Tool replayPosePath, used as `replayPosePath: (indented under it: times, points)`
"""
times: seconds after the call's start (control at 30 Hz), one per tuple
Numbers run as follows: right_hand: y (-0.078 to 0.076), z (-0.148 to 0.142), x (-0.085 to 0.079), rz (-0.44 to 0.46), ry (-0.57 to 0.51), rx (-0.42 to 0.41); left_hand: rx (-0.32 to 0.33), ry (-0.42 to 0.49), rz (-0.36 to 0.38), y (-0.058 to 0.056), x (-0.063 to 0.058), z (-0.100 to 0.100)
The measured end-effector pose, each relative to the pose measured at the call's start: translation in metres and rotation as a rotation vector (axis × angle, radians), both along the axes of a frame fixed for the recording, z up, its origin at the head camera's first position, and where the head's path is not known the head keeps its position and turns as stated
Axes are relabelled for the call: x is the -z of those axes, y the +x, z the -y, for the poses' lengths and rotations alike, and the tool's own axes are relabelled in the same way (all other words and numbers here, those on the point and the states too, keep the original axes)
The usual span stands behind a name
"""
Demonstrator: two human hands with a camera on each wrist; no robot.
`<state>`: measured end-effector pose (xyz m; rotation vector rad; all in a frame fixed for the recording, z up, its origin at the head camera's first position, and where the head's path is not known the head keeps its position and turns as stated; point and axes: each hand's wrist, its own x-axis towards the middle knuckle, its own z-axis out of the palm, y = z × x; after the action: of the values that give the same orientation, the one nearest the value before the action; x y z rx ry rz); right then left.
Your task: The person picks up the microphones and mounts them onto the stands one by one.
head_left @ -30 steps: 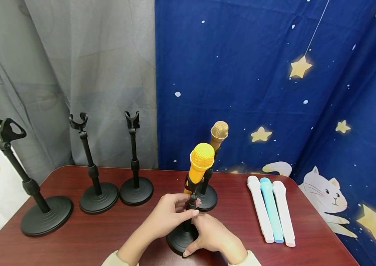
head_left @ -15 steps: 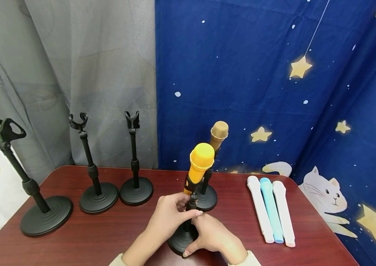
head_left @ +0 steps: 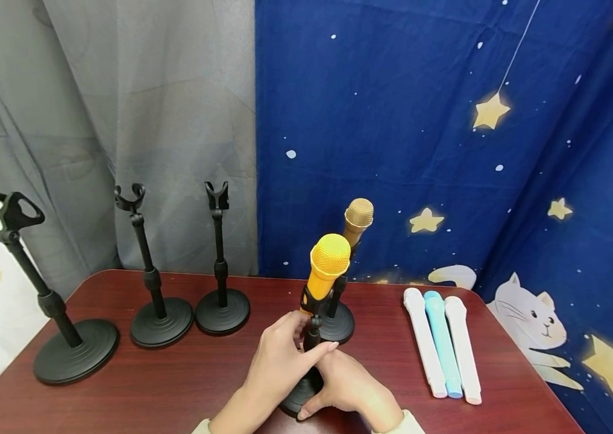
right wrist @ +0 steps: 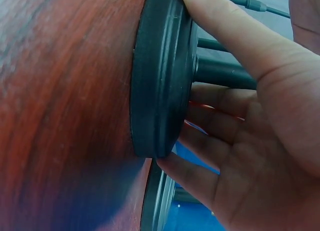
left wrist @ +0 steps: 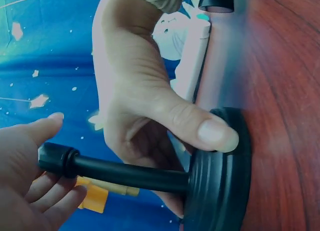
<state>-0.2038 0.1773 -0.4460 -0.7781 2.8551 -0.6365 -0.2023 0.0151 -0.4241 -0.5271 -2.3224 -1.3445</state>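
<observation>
A: Hands?
B: Collar (left wrist: 56,159) of the black stand (head_left: 312,340) is wrapped by the left hand (head_left: 279,358); lower down, base (head_left: 298,396) is gripped at the rim by the right hand (head_left: 352,383).
A: Axis?
B: Pole near upright between the hands, base on tabletop (head_left: 181,380). Yellow microphone (head_left: 326,268) is clipped above both hands, tilted, head pointed up and slightly rightward.
A: Around?
B: Gold microphone (head_left: 358,218) seen beyond the hands; three wands (head_left: 444,343) laid well right of the right hand.

Two pale cream sleeve cuffs (head_left: 405,423)
</observation>
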Motion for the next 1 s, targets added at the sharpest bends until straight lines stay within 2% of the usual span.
replayPosePath:
  times: [0.1, 0.27, 0.5, 0.67, 1.0]
  points:
    - [0.0, 0.0, 0.0, -0.004, 0.001, -0.006, -0.043, -0.009, -0.022, 0.002, 0.001, -0.001]
    - [-0.001, 0.0, 0.0, -0.002, -0.001, -0.023, -0.083, -0.018, -0.015, 0.004, 0.0, -0.001]
    - [-0.002, 0.001, 0.0, -0.018, 0.016, -0.027, -0.087, -0.014, 0.003, 0.002, -0.004, 0.0]
    - [-0.002, 0.001, 0.0, -0.009, 0.028, -0.014, -0.019, -0.021, 0.005, -0.002, -0.006, 0.004]
    - [-0.002, 0.001, -0.002, 0.032, 0.055, 0.014, 0.195, -0.006, 0.132, -0.012, -0.012, 0.018]
